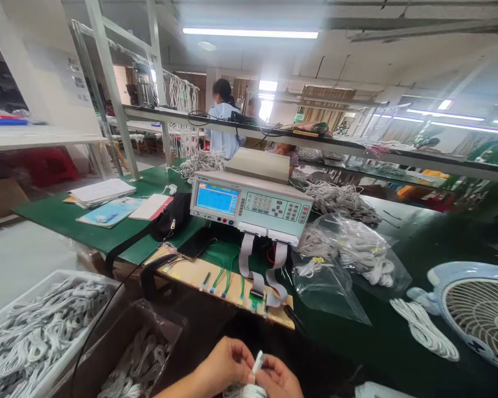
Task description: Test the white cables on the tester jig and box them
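Low in the head view, my left hand (228, 362) and my right hand (279, 378) meet with fingers pinched together. Between them a white plug-like cable end (258, 360) points upward, and both hands grip it or the cable just beside it. Below the fingers hangs a coiled white cable (254, 391), partly cut off by the frame's bottom edge. Beyond the hands lies a wooden board (182, 271) with small connectors and green wires. Grey ribbon cables (246, 257) run from it to a test instrument (253, 204) with a lit blue screen.
A white bin (53, 276) and a box (108, 354) of coiled cables stand at left. On the green table (382, 354) are a fan (477, 309), a cable bundle (425, 329), bagged cables (357, 249), a phone (196, 243) and notebooks (112, 211). A person (224, 121) is in the background.
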Demonstrator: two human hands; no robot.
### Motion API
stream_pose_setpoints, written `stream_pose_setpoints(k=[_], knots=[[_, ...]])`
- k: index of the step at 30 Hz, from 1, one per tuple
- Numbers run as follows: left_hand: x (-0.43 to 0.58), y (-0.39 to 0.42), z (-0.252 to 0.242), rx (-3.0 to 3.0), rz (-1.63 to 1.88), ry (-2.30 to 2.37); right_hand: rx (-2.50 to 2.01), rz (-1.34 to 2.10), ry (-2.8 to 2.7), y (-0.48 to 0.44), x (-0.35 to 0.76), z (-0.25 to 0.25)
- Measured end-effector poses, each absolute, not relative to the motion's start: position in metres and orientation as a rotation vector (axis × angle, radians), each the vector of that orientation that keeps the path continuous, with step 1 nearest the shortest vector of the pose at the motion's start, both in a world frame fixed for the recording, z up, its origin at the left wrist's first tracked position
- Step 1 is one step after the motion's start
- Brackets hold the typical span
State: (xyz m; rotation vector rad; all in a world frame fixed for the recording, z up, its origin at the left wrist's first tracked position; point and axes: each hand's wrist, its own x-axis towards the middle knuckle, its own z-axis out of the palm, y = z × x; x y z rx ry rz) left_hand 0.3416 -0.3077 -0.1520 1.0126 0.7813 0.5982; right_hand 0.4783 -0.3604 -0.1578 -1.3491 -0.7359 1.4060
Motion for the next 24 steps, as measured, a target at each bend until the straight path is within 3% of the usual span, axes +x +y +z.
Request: stream_pose_setpoints(k=[8,18,24], knots=[[0.352,-0.311,-0.138,0.898,0.918,0.887,-1.474,1.136,-0.924,-0.351,0.476,-0.127],[0.346,-0.29,-0.126,0.859,0.783,0.837,-1.549,1.078,-1.062,-0.324,0.496,-0.127],[0.338,-0.276,-0.126,0.864,0.756,0.95,-1.459,1.204,-0.849,-0.315,0.489,-0.127]])
